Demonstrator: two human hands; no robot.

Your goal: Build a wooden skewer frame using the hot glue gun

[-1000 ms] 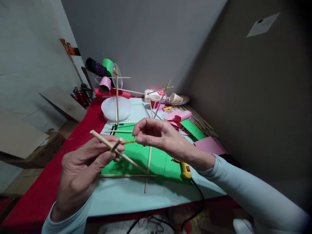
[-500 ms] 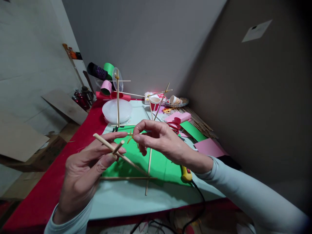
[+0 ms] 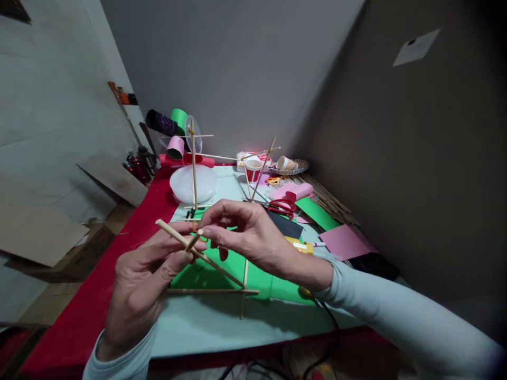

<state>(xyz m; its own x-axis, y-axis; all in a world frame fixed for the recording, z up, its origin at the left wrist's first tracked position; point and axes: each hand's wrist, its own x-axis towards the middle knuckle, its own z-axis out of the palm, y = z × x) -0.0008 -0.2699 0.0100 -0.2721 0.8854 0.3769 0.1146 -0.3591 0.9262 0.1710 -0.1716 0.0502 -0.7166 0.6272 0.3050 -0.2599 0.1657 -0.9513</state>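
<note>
My left hand (image 3: pixel 138 282) pinches two thin wooden sticks (image 3: pixel 222 273) where they cross, their ends poking up past the thumb. My right hand (image 3: pixel 257 235) is just right of that crossing, thumb and forefinger pinched on a yellow rubber band (image 3: pixel 194 227), largely hidden by the fingers. The held sticks belong to a frame whose lower stick (image 3: pixel 209 291) lies above the pale tabletop. Farther back, an upright stick (image 3: pixel 194 174) has a yellow binding near its top. Green sheets (image 3: pixel 257 277) lie beneath both hands.
Red-handled scissors (image 3: pixel 283 207), a yellow-handled corded tool (image 3: pixel 301 245) and pink paper (image 3: pixel 350 244) lie to the right. A red-and-white paper cup (image 3: pixel 252 170) and a round plastic lid (image 3: pixel 194 182) stand farther back. Loose sticks (image 3: pixel 330 198) line the right wall.
My right hand has moved left with the rubber band, up to the stick crossing. My left hand still pinches the sticks. The view has shifted slightly.
</note>
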